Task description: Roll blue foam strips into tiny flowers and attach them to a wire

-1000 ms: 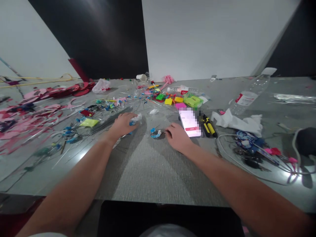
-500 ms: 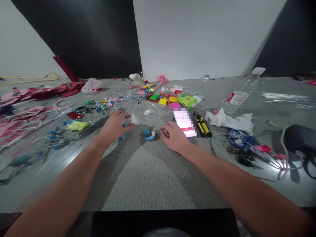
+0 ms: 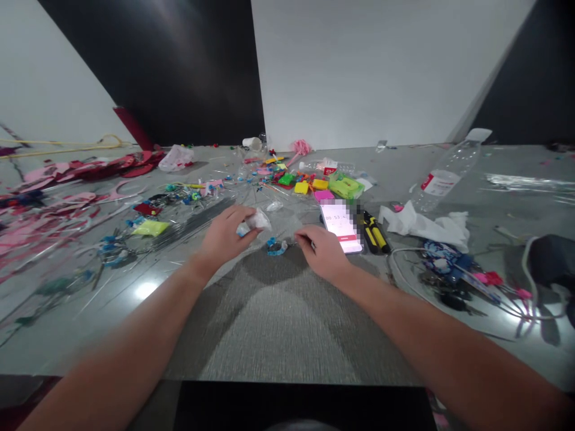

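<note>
My left hand is closed around a small crumpled packet of clear plastic, whitish with some blue in it. To the right of it, low over the grey table, is a curved piece of small blue and white lumps. A thin dark wire seems to run from this piece to the fingertips of my right hand, which are pinched together. Just behind the left fingers lies another small clear plastic scrap. A lit phone showing a timer lies beyond my right hand.
Yellow-and-black pliers lie right of the phone, near white tissue and an upright plastic bottle. Colourful clay packs sit behind. Dark wires and a yellow packet are at left; a cable curls at right.
My left hand has moved right with the plastic packet, closer to the blue piece. My right hand stays by the wire, its fingers more closely pinched. The whole view has shifted slightly.
</note>
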Motion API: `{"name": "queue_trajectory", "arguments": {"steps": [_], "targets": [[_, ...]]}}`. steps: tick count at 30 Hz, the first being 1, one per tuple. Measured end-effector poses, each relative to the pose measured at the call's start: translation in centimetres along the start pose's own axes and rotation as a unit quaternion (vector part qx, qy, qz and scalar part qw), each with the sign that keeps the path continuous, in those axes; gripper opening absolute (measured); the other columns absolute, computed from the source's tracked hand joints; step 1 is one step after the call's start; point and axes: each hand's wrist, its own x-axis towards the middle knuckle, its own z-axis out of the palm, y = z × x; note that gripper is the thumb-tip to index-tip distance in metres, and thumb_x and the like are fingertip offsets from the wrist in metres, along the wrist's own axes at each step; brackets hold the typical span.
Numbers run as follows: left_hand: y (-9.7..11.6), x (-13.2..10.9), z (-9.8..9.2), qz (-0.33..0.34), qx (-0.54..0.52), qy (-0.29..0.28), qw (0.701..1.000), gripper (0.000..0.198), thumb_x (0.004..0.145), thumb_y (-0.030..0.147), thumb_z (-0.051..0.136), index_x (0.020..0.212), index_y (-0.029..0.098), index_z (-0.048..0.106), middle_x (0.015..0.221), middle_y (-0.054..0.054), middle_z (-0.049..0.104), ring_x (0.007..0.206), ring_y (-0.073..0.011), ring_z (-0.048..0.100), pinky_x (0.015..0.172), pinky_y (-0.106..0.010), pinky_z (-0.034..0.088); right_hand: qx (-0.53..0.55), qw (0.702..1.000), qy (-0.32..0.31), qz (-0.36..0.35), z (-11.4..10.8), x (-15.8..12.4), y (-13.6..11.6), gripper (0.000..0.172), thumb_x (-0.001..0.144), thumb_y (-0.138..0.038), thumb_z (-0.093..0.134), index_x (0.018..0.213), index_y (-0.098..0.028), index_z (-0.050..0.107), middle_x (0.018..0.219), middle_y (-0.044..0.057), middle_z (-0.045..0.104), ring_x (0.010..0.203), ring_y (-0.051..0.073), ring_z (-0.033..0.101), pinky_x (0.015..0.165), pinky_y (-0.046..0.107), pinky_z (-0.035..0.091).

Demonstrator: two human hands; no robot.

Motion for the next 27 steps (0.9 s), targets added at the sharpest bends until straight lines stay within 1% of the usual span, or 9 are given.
{"name": "queue_trajectory", "arguments": {"steps": [2, 5, 7, 9, 12, 15, 20, 24, 27], "targets": [[0.1, 0.0, 0.0, -0.001, -0.013, 0.012, 1.0, 0.028, 0.089, 0.033, 0.071, 0.112, 0.019, 0.064, 0.105, -0.009, 0.073, 0.1, -0.0251, 0.068, 0.091, -0.039, 0.054, 0.004, 1.0, 0.004, 0.011, -0.1, -0.1, 0.1, 0.019, 0.1, -0.025, 0.057, 0.084, -0.019, 0.066, 0.074, 0.003, 0.068, 0.071, 0.017, 0.062, 0.066, 0.028, 0.044], [0.8, 0.0, 0.0, -0.002, -0.035, 0.024, 0.999, 0.026, 0.087, 0.031, 0.074, 0.108, 0.02, 0.064, 0.104, -0.008, 0.072, 0.1, -0.0242, 0.067, 0.09, -0.038, 0.053, 0.005, 0.999, 0.022, 0.023, -0.4, -0.3, 0.0, 0.041, 0.103, -0.036, 0.052, 0.066, -0.02, 0.057, 0.055, 0.0, 0.053, 0.054, 0.015, 0.05, 0.055, 0.028, 0.036], [1.7, 0.0, 0.0, 0.0, -0.054, 0.025, 0.998, 0.027, 0.086, 0.032, 0.075, 0.108, 0.021, 0.064, 0.105, -0.008, 0.071, 0.101, -0.0237, 0.066, 0.091, -0.038, 0.053, 0.012, 0.999, 0.034, 0.013, -0.6, -0.4, -0.3, 0.039, 0.106, -0.035, 0.045, 0.073, -0.019, 0.059, 0.062, 0.002, 0.058, 0.059, 0.016, 0.053, 0.058, 0.029, 0.039], [2.7, 0.0, 0.2, 0.004, -0.076, 0.019, 0.997, 0.029, 0.086, 0.034, 0.077, 0.11, 0.022, 0.064, 0.106, -0.007, 0.071, 0.101, -0.0231, 0.066, 0.09, -0.037, 0.053, 0.026, 0.999, 0.036, -0.015, -0.9, -0.6, -0.8, 0.026, 0.106, -0.03, 0.043, 0.096, -0.019, 0.064, 0.083, 0.006, 0.067, 0.074, 0.018, 0.061, 0.068, 0.03, 0.047], [4.1, -0.1, 0.5, 0.009, -0.106, 0.0, 0.994, 0.033, 0.086, 0.039, 0.078, 0.112, 0.023, 0.063, 0.107, -0.007, 0.07, 0.099, -0.0226, 0.067, 0.086, -0.036, 0.054, 0.043, 0.997, 0.02, -0.066, -1.1, -1.0, -1.7, 0.019, 0.102, -0.031, 0.054, 0.117, -0.022, 0.06, 0.107, 0.009, 0.067, 0.093, 0.019, 0.064, 0.079, 0.032, 0.053], [4.8, -0.2, 0.7, 0.017, -0.127, -0.03, 0.991, 0.032, 0.088, 0.038, 0.076, 0.113, 0.023, 0.064, 0.107, -0.007, 0.07, 0.097, -0.0219, 0.067, 0.084, -0.035, 0.055, 0.041, 0.995, 0.027, -0.083, -1.2, -1.2, -2.4, 0.022, 0.1, -0.031, 0.06, 0.12, -0.023, 0.059, 0.112, 0.01, 0.064, 0.103, 0.023, 0.062, 0.08, 0.035, 0.055], [5.4, -0.1, 0.5, 0.014, -0.145, -0.062, 0.987, 0.03, 0.087, 0.035, 0.078, 0.113, 0.025, 0.067, 0.108, -0.007, 0.07, 0.101, -0.0235, 0.068, 0.09, -0.037, 0.054, 0.032, 0.995, 0.064, -0.076, -1.1, -1.0, -2.3, 0.013, 0.101, -0.026, 0.057, 0.111, -0.022, 0.063, 0.104, 0.01, 0.061, 0.097, 0.024, 0.061, 0.079, 0.039, 0.055], [5.9, -0.1, 0.8, -0.024, -0.149, -0.062, 0.987, 0.029, 0.09, 0.035, 0.074, 0.116, 0.024, 0.068, 0.11, -0.008, 0.07, 0.101, -0.0239, 0.067, 0.089, -0.037, 0.054, 0.037, 0.992, 0.076, -0.091, -1.0, -1.0, -2.1, 0.011, 0.1, -0.021, 0.055, 0.105, -0.022, 0.065, 0.097, 0.009, 0.062, 0.094, 0.024, 0.058, 0.081, 0.041, 0.052], [6.3, -0.3, 0.9, -0.063, -0.15, -0.071, 0.984, 0.027, 0.092, 0.037, 0.07, 0.116, 0.024, 0.07, 0.107, -0.008, 0.071, 0.098, -0.024, 0.067, 0.082, -0.036, 0.054, 0.055, 0.991, 0.061, -0.103, -1.1, -1.2, -2.1, 0.012, 0.1, -0.018, 0.055, 0.104, -0.022, 0.066, 0.098, 0.008, 0.063, 0.094, 0.023, 0.057, 0.083, 0.04, 0.051]]}}
